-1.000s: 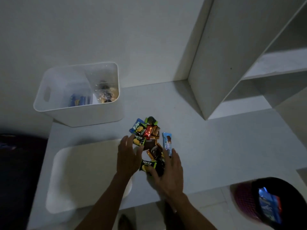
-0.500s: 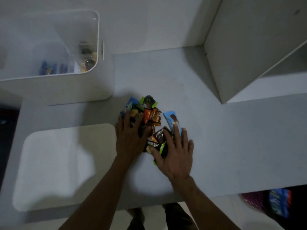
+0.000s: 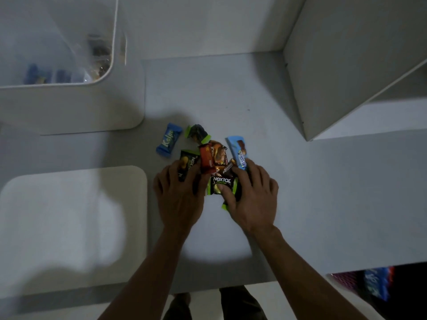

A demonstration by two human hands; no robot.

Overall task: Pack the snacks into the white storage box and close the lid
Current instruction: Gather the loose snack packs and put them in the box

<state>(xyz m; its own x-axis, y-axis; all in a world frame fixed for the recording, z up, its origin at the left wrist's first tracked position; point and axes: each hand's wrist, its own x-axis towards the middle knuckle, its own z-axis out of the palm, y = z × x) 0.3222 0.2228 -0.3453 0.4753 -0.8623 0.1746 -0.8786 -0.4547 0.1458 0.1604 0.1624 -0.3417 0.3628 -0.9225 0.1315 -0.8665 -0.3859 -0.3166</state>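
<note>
snacks half packed, lid waiting beside the pile

on the grey tabletop (image 3: 300, 192), near its front edge, a small pile of wrapped snacks (image 3: 213, 162) lies not yet packed. both hands are on it. the left hand (image 3: 179, 197) rests over the left side, fingers loosely curved onto a black nextar packet (image 3: 188, 163), though whether it truly grips it i cannot tell. the right hand (image 3: 251, 199) lies spread over the right side, thumb pressing a second nextar packet (image 3: 220, 184) and fingertips touching the light blue bar (image 3: 239, 150). an orange-brown packet (image 3: 212, 155) sits between the hands; a blue kalpa packet (image 3: 168, 139) and a green-edged dark packet (image 3: 197, 133) lie just beyond, apart from both hands.

the white storage box (image 3: 69, 107) stands open at the far left. a few wrappers, some blue, some dark, already lie at its bottom, too blurred to name. its lid (image 3: 74, 222) lies flat on the table in front of the box, just left of the left hand.

by my reading the job is partly done: some snacks are in, this pile has still to go over, and then the lid has to go on.
</note>
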